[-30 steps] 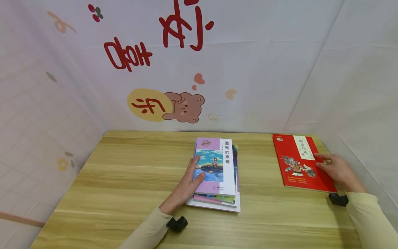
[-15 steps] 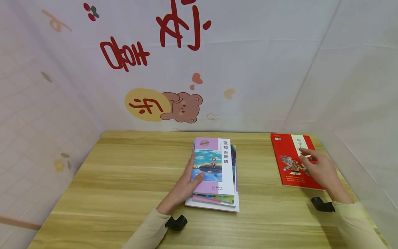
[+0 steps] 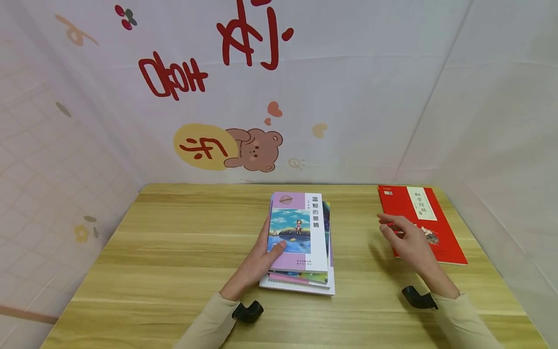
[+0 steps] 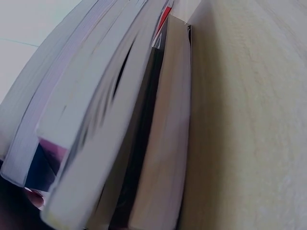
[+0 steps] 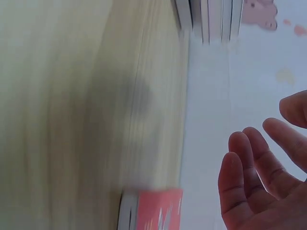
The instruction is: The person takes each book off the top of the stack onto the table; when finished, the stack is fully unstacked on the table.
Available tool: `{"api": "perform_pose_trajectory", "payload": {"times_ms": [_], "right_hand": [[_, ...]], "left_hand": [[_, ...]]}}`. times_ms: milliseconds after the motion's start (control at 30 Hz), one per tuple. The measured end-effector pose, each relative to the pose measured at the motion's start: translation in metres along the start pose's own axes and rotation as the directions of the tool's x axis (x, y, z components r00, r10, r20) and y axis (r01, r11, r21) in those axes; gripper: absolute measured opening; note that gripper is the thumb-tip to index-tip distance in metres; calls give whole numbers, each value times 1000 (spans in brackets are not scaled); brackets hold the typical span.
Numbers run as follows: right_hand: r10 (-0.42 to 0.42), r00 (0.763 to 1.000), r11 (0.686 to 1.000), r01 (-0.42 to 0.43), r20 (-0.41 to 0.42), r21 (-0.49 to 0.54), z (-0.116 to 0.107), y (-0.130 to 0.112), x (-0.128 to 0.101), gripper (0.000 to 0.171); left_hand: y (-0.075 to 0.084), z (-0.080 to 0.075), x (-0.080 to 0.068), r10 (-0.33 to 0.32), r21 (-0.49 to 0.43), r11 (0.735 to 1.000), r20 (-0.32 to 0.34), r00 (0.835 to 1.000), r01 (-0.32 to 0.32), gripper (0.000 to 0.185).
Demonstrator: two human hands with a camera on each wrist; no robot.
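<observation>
A stack of several books (image 3: 296,232) lies at the table's middle, its top cover lilac and white with a picture of a child by blue water. My left hand (image 3: 257,261) holds the stack's left side, thumb over the top cover and other fingers along the edge, partly hidden. The left wrist view shows the stacked book edges (image 4: 163,120) up close, with small gaps. My right hand (image 3: 410,242) hovers with loosely bent fingers, holding nothing, in front of part of a red book (image 3: 449,242) lying flat at the right. The right wrist view shows the bent fingers (image 5: 232,179) apart from any book.
The wooden table (image 3: 174,242) carries both the stack and the red book. White printed cloth (image 3: 348,97) rises behind it, with more cloth at the left and right. A black wrist camera (image 3: 418,298) sits below my right wrist.
My right hand has come away from the red book's right side and moved left across it, leaving the book in place. My left hand stays at the stack.
</observation>
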State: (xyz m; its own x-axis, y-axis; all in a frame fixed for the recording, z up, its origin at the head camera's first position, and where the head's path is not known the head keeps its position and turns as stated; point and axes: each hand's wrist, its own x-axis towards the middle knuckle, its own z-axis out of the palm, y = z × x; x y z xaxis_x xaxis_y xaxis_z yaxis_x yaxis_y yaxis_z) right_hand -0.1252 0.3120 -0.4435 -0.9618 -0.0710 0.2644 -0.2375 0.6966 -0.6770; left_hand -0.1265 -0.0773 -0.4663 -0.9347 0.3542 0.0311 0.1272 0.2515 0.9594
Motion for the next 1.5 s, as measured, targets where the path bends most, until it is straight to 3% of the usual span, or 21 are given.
{"api": "perform_pose_trajectory", "payload": {"times_ms": [200,500,967,1133,1333,1500], "right_hand": [[-46,998,997,44,31,59,16,-16,3,34],[14,993,996,-24,120,86,39,-40,5,38],[-7,979,977,-37,202,210,58,-58,18,41],[-9,973,976,-42,231,213,70,-60,20,46],[27,967,983,-71,255,168,79,-67,21,53],[53,965,984,-94,256,150,82,-71,25,55]], "left_hand": [[-1,2,2,12,4,1000,-5,1000,-12,79],[-1,4,5,12,14,1000,-14,1000,-12,79],[-1,3,9,25,48,999,-22,999,-24,82],[0,2,9,31,45,999,-16,999,-31,81],[-1,-1,7,-19,39,999,-12,1000,19,81],[2,-2,5,-82,107,991,1,997,81,78]]}}
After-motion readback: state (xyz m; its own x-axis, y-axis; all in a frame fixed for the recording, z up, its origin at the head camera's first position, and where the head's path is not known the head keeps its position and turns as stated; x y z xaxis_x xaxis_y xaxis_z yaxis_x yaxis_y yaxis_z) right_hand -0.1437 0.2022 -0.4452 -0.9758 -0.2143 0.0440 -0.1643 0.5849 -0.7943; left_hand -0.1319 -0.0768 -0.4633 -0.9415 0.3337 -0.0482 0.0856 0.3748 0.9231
